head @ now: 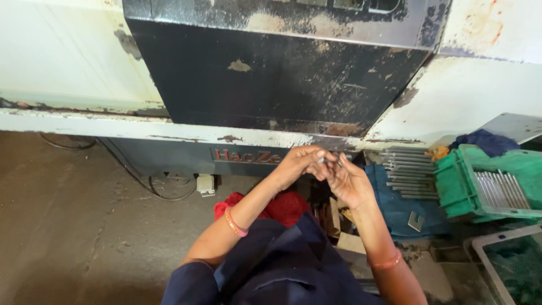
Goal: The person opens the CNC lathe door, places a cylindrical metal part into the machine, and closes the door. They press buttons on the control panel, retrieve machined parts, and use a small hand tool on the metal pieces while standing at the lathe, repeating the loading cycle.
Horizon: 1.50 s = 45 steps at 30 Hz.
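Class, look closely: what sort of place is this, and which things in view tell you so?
Probably a metalworking shop: a worn, paint-chipped machine, rows of metal rods on a blue cloth, and more rods in a green crate.

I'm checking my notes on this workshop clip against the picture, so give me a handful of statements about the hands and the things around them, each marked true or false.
1. Both hands meet in front of the machine, the left hand and right hand pinching a small metal piece. True.
2. The green crate at the person's right holds metal rods. True.
3. The cloth under the loose rods is yellow. False: the cloth is blue.
4. The left wrist is bare. False: it wears a pink-and-orange bangle.
5. A red cloth lies below the hands. True.
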Each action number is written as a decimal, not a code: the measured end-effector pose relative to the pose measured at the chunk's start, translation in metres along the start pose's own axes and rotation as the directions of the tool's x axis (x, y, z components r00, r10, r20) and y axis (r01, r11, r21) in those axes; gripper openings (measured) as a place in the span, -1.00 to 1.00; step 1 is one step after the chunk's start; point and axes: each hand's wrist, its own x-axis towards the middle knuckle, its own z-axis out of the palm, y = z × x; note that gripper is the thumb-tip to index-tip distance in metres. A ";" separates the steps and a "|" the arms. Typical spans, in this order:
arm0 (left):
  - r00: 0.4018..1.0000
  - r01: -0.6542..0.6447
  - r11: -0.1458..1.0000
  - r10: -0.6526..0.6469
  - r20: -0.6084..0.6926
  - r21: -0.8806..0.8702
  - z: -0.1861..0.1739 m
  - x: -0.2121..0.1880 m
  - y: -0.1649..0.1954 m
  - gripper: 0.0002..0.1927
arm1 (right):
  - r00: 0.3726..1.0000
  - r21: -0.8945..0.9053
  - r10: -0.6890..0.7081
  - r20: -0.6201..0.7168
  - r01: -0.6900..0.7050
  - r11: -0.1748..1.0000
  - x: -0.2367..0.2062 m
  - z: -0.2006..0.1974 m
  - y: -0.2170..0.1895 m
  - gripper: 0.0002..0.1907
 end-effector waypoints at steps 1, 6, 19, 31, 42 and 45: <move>1.000 0.011 1.000 -0.011 0.004 0.008 0.001 0.004 -0.003 -0.58 | 1.000 0.011 -0.012 0.001 0.012 1.000 -0.001 -0.006 -0.002 -0.77; 0.997 0.076 0.996 -0.076 -0.017 0.038 0.009 0.019 -0.025 -0.58 | 0.995 0.116 -0.024 -0.092 0.034 0.993 -0.010 -0.036 -0.009 -0.79; 0.946 -0.117 0.969 0.175 -0.272 0.218 -0.060 0.058 0.010 -0.64 | 0.977 0.300 0.047 -0.207 0.018 0.954 -0.016 -0.066 -0.011 -0.82; 0.633 -0.218 0.085 0.770 0.074 0.972 -0.036 0.125 0.152 -0.90 | 0.977 -0.227 -0.189 -0.096 0.163 0.960 -0.010 -0.053 -0.022 -0.65; 0.719 0.173 -0.423 0.671 0.179 0.889 -0.061 0.203 0.207 -0.40 | 0.834 -0.765 -0.501 0.231 0.474 0.436 -0.014 0.025 -0.041 -0.65; 0.731 0.192 -0.418 0.664 0.155 0.888 -0.065 0.204 0.206 -0.38 | 0.675 -0.817 -0.551 0.491 0.576 -0.023 -0.004 0.078 -0.072 -0.71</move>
